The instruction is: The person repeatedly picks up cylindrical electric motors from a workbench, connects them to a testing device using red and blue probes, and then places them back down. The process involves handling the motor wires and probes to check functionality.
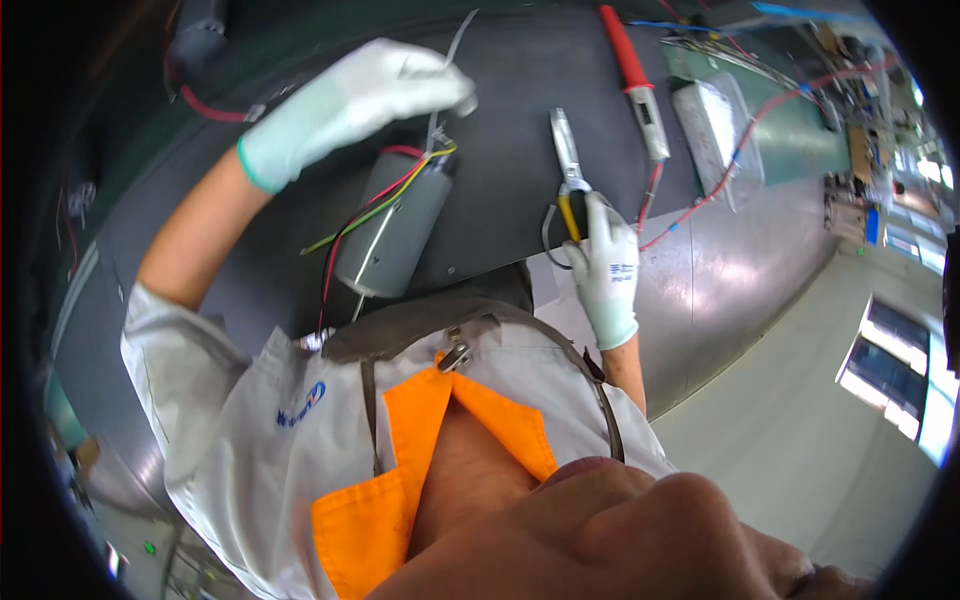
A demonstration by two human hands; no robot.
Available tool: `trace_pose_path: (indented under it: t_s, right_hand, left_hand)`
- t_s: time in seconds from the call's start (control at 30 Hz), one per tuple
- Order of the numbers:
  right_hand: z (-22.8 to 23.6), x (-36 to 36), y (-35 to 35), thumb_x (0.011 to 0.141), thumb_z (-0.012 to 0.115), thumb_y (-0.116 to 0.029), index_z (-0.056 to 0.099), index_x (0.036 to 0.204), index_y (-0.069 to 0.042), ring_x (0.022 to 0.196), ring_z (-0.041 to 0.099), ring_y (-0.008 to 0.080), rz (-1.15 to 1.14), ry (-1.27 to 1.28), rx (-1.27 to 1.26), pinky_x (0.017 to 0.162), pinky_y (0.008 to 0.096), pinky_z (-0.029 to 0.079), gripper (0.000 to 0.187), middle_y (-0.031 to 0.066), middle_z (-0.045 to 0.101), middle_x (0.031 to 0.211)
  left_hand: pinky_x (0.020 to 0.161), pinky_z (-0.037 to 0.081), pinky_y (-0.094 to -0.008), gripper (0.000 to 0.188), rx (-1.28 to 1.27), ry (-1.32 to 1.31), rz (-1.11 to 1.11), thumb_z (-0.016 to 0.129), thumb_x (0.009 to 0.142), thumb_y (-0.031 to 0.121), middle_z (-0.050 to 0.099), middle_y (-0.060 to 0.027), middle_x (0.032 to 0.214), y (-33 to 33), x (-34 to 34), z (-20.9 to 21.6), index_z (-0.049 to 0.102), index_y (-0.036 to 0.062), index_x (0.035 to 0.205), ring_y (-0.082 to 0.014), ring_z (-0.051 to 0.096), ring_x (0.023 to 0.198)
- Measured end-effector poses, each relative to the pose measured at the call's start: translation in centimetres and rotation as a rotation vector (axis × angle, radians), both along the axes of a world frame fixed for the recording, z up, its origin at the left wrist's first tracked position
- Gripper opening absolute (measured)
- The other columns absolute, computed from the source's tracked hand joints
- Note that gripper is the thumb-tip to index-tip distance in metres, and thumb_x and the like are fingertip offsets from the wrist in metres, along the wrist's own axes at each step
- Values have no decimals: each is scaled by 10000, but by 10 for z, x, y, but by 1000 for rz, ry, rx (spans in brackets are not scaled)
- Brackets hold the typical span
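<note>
My left hand (pixel 400 88), in a white glove with a green cuff, is closed at the fingertips on a thin white cable tie (pixel 460 38). The tie runs down to a bundle of red, yellow and green wires (pixel 430 156) at the far end of a grey cylindrical motor (pixel 395 230). The motor lies on its side with a thin shaft toward me. My gloved right hand (pixel 606 260) is closed around the yellow handle of a pair of pliers (pixel 566 150), whose long metal jaws point away from me. A thin dark curved piece shows beside that handle.
A dark mat (pixel 500 75) covers the worktop. Right of the pliers lies a red-and-grey stick-shaped tool (pixel 640 95) with a red wire. Beyond it stands a clear plastic box (pixel 742 185) with something white in it. Another grey cylinder (pixel 200 35) is at the far left.
</note>
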State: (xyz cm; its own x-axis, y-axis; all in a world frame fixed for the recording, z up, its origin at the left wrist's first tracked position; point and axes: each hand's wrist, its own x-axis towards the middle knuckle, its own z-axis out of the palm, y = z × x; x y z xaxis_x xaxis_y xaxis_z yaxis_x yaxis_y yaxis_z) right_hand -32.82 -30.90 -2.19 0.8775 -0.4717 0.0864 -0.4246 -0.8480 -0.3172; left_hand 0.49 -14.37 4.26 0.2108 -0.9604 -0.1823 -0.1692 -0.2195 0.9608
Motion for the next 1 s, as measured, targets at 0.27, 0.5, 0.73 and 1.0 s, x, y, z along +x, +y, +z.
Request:
trace_pose_path:
  t_s: [0.27,0.5,0.73,1.0]
  right_hand:
    - [35,16,-21,845,630,138,392,1569,-36,977,604,126,-242,-201,1217,841,295,543,782,52,598,1088]
    - [60,93,-3,841,789,-356,505,1450,-43,984,659,383,404,167,460,881,415,524,742,210,665,1069]
    - [72,107,10,845,787,-471,559,1360,-55,876,687,429,465,256,165,744,459,538,700,190,714,938]
    - [53,88,-32,892,770,-297,596,1338,-44,774,691,404,358,159,-300,685,474,530,542,197,705,850]
  left_hand:
    - [877,537,-378,426,-183,-448,41,664,959,420,760,-162,999,3,19,32,767,10,1015,-303,722,972]
    - [784,528,-405,387,-423,-587,32,722,909,372,718,-177,921,-8,19,29,739,-14,918,-329,701,883]
    - [721,519,-403,305,-554,-765,59,744,901,291,689,-167,859,-9,17,28,722,-14,891,-328,677,808]
    - [797,538,-391,316,208,-77,-188,703,940,340,710,-124,940,173,-4,65,733,27,969,-272,680,891]
